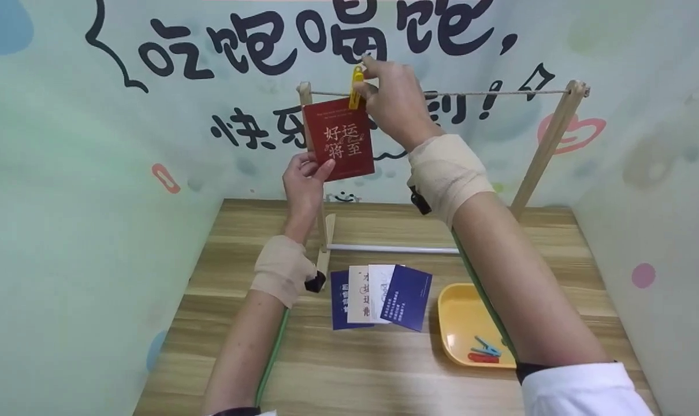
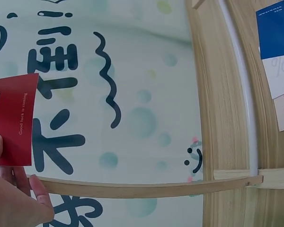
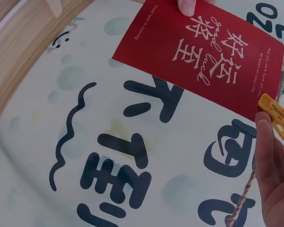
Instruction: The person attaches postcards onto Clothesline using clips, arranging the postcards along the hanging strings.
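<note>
the red card [image 1: 338, 138] hangs upright against the string [image 1: 499, 92] near the rack's left post, its long axis vertical. the left hand [image 1: 304, 179] pinches its lower left corner from below, while the right hand [image 1: 393, 101], nearer the string, squeezes the yellow clothespin [image 1: 356, 86] at the card's top edge.

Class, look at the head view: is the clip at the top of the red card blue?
No, the clip pinched by the right hand on the red card is yellow.
</note>
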`<state>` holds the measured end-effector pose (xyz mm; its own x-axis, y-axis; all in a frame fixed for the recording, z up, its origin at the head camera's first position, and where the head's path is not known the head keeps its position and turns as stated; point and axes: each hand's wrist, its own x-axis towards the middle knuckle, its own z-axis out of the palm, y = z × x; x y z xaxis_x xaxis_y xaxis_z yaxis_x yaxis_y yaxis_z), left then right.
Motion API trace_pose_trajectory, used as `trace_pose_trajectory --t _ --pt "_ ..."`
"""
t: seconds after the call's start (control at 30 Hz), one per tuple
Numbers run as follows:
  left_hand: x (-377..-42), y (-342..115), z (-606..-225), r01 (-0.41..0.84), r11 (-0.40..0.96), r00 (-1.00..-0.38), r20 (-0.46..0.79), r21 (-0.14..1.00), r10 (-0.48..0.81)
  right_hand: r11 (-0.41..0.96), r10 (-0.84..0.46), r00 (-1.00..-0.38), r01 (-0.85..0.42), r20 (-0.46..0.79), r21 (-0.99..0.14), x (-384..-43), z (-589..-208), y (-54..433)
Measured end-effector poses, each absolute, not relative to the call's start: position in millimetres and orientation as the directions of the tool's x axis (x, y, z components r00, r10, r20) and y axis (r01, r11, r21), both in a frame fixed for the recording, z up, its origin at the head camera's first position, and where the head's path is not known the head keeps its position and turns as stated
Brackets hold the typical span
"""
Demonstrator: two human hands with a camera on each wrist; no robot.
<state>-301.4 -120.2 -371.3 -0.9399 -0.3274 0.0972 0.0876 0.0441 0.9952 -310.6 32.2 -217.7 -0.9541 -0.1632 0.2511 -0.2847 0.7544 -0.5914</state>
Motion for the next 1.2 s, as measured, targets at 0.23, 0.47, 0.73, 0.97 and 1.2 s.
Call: trace_pose_trajectory --t 0.23,0.47,0.73,0.97,1.2 --pt "-291 -118 -382 0.136 0.017 -0.941 0.135 0.990 -0.312 0.796 -0.117 -0.927 -0.302 0.357 -0.525 -295 -217 39" --pt "-275 -122 -400 0.197 0.167 -0.923 0.240 0.966 -0.300 0.758 -0.154 -0.897 -0.377 0.415 -0.533 -265 -221 53" --pt "-254 -116 -415 0.249 0.410 -0.899 0.367 0.877 -0.239 0.727 -0.309 -0.820 -0.530 0.481 -0.436 -222 -243 82" --pt "-227 -91 -434 0.359 0.643 -0.873 0.486 0.677 -0.025 0.721 -0.394 -0.780 -0.591 0.487 -0.362 -188 -272 104" --pt "-202 -67 -450 0.547 0.731 -0.741 0.641 0.408 0.197 0.719 -0.503 -0.707 -0.662 0.498 -0.213 -162 -299 123"
